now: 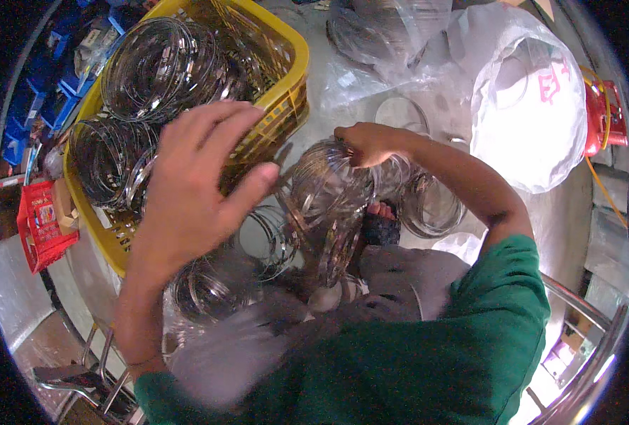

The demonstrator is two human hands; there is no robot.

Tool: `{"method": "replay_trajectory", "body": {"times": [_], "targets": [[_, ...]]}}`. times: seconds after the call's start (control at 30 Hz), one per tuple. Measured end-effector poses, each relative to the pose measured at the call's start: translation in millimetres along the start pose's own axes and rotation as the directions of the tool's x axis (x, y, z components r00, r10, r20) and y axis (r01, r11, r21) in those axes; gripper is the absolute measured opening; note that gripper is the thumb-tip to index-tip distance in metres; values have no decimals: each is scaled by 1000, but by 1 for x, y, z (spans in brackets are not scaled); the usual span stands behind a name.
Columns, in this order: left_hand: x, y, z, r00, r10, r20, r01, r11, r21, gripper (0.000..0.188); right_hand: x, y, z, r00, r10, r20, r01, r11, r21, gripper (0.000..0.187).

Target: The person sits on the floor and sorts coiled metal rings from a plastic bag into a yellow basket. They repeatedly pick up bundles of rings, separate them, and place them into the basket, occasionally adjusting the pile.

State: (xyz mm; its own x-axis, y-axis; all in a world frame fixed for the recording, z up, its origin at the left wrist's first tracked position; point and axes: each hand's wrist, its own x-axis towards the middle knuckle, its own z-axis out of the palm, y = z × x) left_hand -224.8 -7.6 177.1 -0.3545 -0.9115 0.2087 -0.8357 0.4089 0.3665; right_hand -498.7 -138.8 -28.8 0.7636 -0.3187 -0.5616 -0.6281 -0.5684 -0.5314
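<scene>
My right hand (368,144) is closed on the upper edge of a bundle of thin metal hoops (325,185), which look like large hose clamps. The bundle stands near my foot, between my knees. My left hand (187,185), slightly blurred, is raised with fingers apart and nothing in it. It hovers by the near side of a yellow plastic basket (300,60) and hides part of it. Inside the basket lie several more bundles of metal hoops (155,67).
More loose hoops (431,205) lie on the floor right of the bundle, others (212,287) near my left leg. Clear plastic bags (392,42) and a white sack (530,106) stand beyond. Blue bins (59,99) and a red packet (45,223) are left; a red cylinder (601,120) is far right.
</scene>
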Motion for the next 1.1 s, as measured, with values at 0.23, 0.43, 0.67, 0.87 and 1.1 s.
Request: {"method": "replay_trajectory", "body": {"times": [0.23,0.43,0.67,0.87,1.1], "targets": [[-23,26,99,962,46,270,23,968,-249,128,-89,-90,-38,936,5,-352,1,1000,17,55],[-22,32,115,994,19,108,30,900,-435,124,-125,-122,-67,886,-82,-457,30,992,-119,62],[-14,26,98,975,-6,222,168,671,-722,107,-134,-133,-87,954,-29,-297,79,984,159,49],[0,56,40,960,-68,271,245,672,-699,77,-147,-137,-98,935,-205,-289,244,964,106,61],[2,46,-44,993,-119,11,96,736,-670,67,-155,-94,-133,706,-471,-529,682,653,330,110]]}}
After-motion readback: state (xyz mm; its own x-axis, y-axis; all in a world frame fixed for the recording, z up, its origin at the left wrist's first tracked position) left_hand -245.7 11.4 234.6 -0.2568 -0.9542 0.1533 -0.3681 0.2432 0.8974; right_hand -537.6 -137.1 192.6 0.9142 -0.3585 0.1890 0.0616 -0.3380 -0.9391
